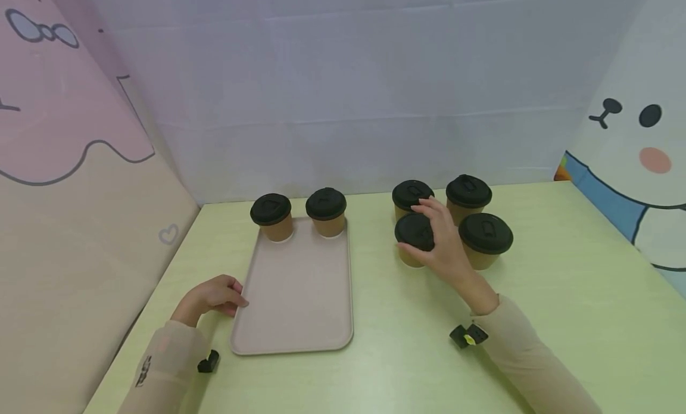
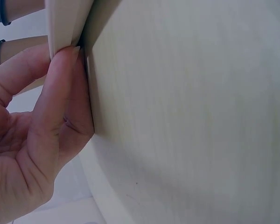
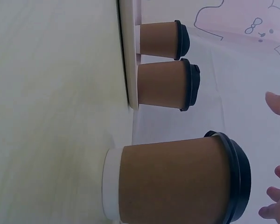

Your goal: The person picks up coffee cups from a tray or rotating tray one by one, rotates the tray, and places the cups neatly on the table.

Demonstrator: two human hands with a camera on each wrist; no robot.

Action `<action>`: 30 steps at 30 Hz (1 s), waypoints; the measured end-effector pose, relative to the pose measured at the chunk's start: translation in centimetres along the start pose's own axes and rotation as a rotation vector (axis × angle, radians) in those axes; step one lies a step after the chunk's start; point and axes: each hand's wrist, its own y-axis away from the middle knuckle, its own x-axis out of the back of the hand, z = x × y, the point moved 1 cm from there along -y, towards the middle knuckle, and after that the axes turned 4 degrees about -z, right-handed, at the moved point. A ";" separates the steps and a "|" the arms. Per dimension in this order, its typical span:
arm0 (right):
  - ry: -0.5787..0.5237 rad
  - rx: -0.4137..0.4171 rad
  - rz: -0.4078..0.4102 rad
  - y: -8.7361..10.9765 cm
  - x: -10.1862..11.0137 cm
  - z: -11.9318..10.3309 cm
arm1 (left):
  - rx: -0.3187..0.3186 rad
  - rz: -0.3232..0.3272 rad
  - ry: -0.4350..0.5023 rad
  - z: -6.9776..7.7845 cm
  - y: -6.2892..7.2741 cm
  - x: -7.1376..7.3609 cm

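Note:
My left hand (image 1: 214,295) pinches the left edge of a pale rectangular tray (image 1: 300,295); in the left wrist view a thumb and fingers (image 2: 60,74) meet at its rim. Over a brown paper cup with a black lid (image 1: 412,230), my right hand (image 1: 447,247) is spread, thumb on the near-left side and fingers toward the far side. The right wrist view shows a gap between the right fingers (image 3: 275,205) and that cup's lid (image 3: 238,177). The cup stands upright on the table.
Two lidded cups, a left one (image 1: 276,223) and a right one (image 1: 328,214), stand at the tray's far end. Around the right hand are three more: a back-left cup (image 1: 411,193), a back-right cup (image 1: 468,193) and a front-right cup (image 1: 485,238). A fabric backdrop (image 1: 343,104) rises behind the table.

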 end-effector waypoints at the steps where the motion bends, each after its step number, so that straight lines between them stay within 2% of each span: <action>1: -0.002 0.002 0.002 -0.1 -0.1 -0.2 | 0.001 0.000 0.000 0.0 0.0 0.0; 10: -0.035 0.011 0.035 -1.7 -0.8 -1.9 | 0.005 -0.003 -0.004 0.0 0.1 0.0; 16: -0.096 -0.008 0.016 -3.3 -2.4 -2.8 | 0.002 -0.008 -0.004 0.2 0.0 0.1; 27: -0.266 -0.207 -0.047 -5.7 -7.7 -4.5 | 0.032 0.002 -0.010 0.3 -0.3 0.1; 30: -0.315 -0.284 -0.070 -6.3 -9.0 -4.7 | 0.036 0.010 -0.010 0.3 -0.2 0.1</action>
